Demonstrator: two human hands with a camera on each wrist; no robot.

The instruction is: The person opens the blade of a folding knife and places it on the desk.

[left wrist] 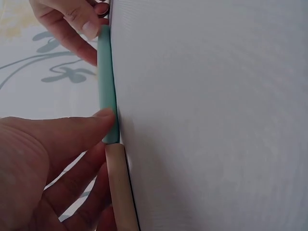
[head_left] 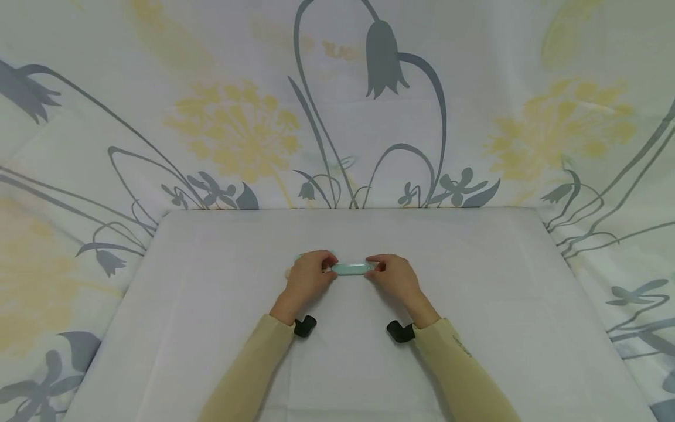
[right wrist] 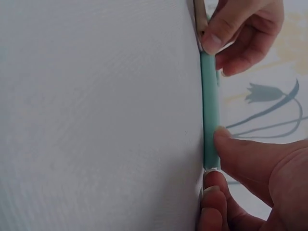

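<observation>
The left hand [head_left: 310,274] and right hand [head_left: 396,278] pinch opposite ends of a mint-green bar [head_left: 352,269], which spans the gap between their fingers over the white surface [head_left: 485,281]. Beside the left fingers, a beige piece [left wrist: 120,185] adjoins the bar's end.

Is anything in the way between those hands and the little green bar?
Nothing visible: the left hand and the right hand both touch the green bar. A beige piece lies at the bar's left-hand end, but it doesn't block the left thumb.
</observation>
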